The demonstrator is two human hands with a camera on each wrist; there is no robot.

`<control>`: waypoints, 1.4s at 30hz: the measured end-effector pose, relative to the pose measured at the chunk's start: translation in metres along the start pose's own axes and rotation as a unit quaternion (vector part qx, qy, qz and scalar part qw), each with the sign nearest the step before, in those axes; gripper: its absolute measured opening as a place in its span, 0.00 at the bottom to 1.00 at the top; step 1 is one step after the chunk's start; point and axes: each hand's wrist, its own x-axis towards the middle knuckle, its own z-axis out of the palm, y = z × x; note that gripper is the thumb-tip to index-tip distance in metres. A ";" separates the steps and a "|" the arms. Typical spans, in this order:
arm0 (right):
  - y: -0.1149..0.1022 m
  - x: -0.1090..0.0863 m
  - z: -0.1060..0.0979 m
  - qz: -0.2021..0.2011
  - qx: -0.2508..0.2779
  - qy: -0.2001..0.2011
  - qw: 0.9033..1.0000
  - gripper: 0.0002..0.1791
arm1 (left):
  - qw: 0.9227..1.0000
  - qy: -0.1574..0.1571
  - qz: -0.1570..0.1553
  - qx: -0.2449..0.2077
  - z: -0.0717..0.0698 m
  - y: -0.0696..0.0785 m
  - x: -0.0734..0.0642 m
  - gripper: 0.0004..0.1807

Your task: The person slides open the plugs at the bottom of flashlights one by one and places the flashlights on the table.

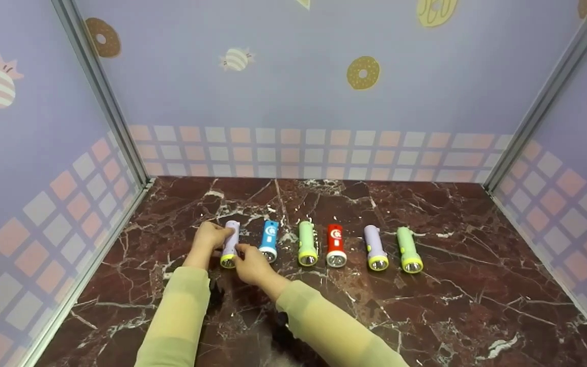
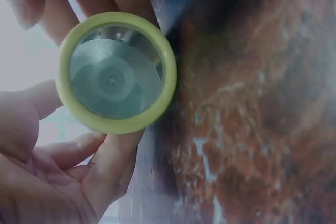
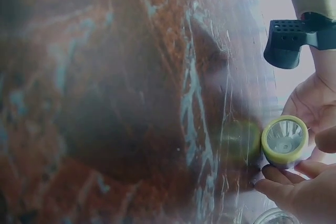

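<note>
The left hand (image 1: pixel 210 237) and right hand (image 1: pixel 251 262) both pinch the lilac torch (image 1: pixel 231 238), the left on its body, the right near its yellow rim (image 2: pixel 116 125). This torch lies on the worktop (image 1: pixel 451 316), nearest the left edge, lens towards the front edge. Towards the right edge follow a blue torch (image 1: pixel 270 234), green torch (image 1: pixel 306 239), red torch (image 1: pixel 335 242), second lilac torch (image 1: pixel 373 242) and second green torch (image 1: pixel 406 244).

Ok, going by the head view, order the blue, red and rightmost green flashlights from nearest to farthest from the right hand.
1. Blue flashlight: just beyond the right hand, slightly right.
2. Red flashlight: farther right, fourth from left.
3. Rightmost green flashlight: row's right end.
</note>
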 end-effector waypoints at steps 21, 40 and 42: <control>-0.006 0.001 -0.013 0.021 0.089 0.063 0.994 0.22 | 0.997 0.042 0.043 -0.043 0.000 0.019 -0.013 0.26; 0.004 0.004 -0.037 -0.018 0.164 0.121 0.979 0.23 | 0.992 0.049 0.087 -0.075 0.018 0.046 -0.024 0.23; 0.006 0.004 -0.040 -0.017 0.174 0.120 0.977 0.24 | 0.991 0.051 0.095 -0.077 0.020 0.047 -0.025 0.24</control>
